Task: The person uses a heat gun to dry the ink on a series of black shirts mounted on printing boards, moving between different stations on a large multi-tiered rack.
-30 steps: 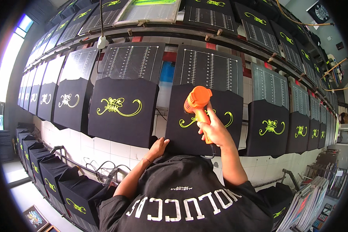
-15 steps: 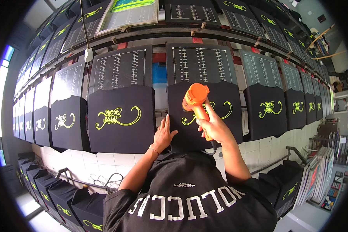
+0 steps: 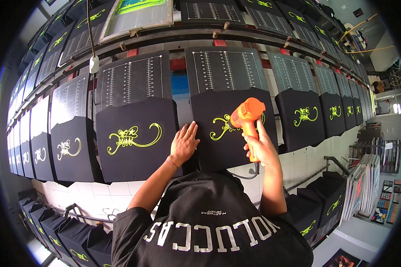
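Observation:
An orange heat gun [image 3: 246,116] is in my right hand [image 3: 263,150], whose fingers wrap round its handle. Its front end is over the yellow-green line print on a black T-shirt [image 3: 227,156], covering the middle of that print. From the handle's bottom a dark cord runs down past the shirt's lower edge. My left hand [image 3: 184,143] lies open at the left edge of the same shirt, fingers stretched and together. The shirt covers the lower part of a dark flat board [image 3: 225,73] marked with white ruler lines.
Left of my left hand lies another printed black shirt [image 3: 133,164]; more line the row both ways. Behind runs a rail [image 3: 173,42], with a framed screen [image 3: 138,20] beyond it. A hanging cord with a white connector [image 3: 94,64] crosses the left side. Frames [image 3: 361,187] stand at right.
The heat gun has moved right along the print with my right hand, uncovering its left part. My left hand's thumb has drawn in toward its fingers. The view has shifted slightly.

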Motion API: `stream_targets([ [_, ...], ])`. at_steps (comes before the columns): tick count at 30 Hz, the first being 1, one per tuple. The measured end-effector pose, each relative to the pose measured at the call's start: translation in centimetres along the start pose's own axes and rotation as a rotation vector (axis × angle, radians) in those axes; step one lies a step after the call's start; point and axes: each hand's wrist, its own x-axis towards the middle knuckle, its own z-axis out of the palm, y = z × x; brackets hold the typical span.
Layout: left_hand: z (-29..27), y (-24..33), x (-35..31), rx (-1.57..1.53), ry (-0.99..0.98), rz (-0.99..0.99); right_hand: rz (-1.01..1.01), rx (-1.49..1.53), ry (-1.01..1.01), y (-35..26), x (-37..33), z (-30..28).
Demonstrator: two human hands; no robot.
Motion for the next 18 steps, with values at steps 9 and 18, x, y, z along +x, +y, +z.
stream_targets([
  [9,0.2,0.2,1.0,0.008,0.052,-0.058,0.018,-0.076,0.088,0.7,-1.5,-2.1],
  [18,-0.1,2.5,-3.3,-0.002,-0.040,-0.057,-0.061,-0.011,0.003,1.0,-0.1,-1.5],
])
